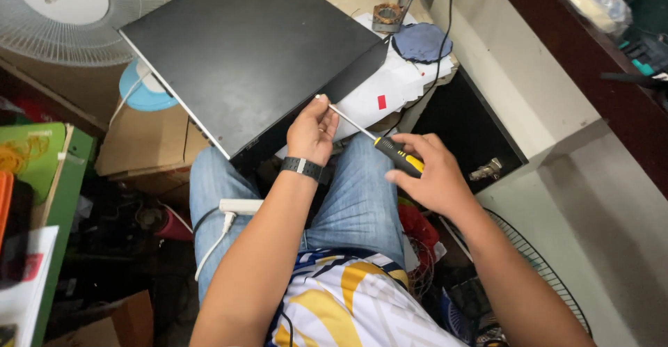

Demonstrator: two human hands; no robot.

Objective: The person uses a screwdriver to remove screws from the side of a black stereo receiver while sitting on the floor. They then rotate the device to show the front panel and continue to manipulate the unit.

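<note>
Both hands (311, 132) steady a screwdriver (390, 151) (against black box (250, 48)).

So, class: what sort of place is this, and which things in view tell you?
Probably a small, cluttered repair workshop. A screwdriver in the right hand meets a black device case steadied by the left hand; fan parts and a soldering sponge lie around.

It looked like a cramped repair workshop: a screwdriver (390, 151), dismantled fan guard (536, 263) and cluttered shelves (49, 201) surrounded the seat
</note>
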